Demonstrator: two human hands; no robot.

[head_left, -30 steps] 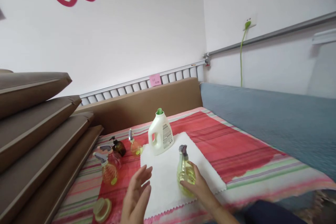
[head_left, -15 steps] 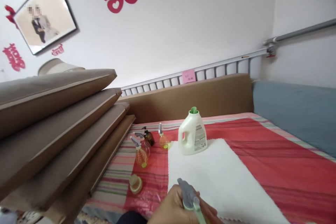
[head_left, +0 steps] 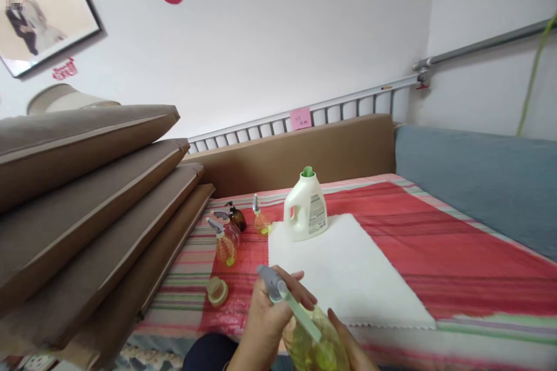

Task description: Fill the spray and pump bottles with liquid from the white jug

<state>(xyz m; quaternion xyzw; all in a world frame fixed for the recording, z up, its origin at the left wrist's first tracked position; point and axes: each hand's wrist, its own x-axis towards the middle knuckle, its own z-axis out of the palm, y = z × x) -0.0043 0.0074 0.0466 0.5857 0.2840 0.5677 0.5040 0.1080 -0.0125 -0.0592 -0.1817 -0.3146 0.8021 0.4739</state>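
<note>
A spray bottle (head_left: 324, 345) with a clear ribbed body, yellowish liquid and a grey-and-green trigger head tilts at the bottom of the view. My left hand (head_left: 270, 319) is closed round its neck just below the trigger head. Against the right side of the bottle's body, my right hand (head_left: 351, 346) is wrapped, mostly cut off by the frame's lower edge. Beyond them a white jug (head_left: 302, 214) with a green piece in its mouth stands upright on a white cloth (head_left: 339, 275). Left of the hands lies a pale round cap (head_left: 216, 291).
Several small bottles stand left of the cloth, among them a clear spray bottle (head_left: 225, 250) and a brown pump bottle (head_left: 237, 218). Stacked grey-brown cushions (head_left: 91, 214) fill the left side. A brown board (head_left: 300, 148) and a blue-grey panel (head_left: 470, 179) border the striped bed.
The spray bottle has come up into view, its body now showing between both hands. My right hand shows more clearly at its side. The camera has turned slightly right.
</note>
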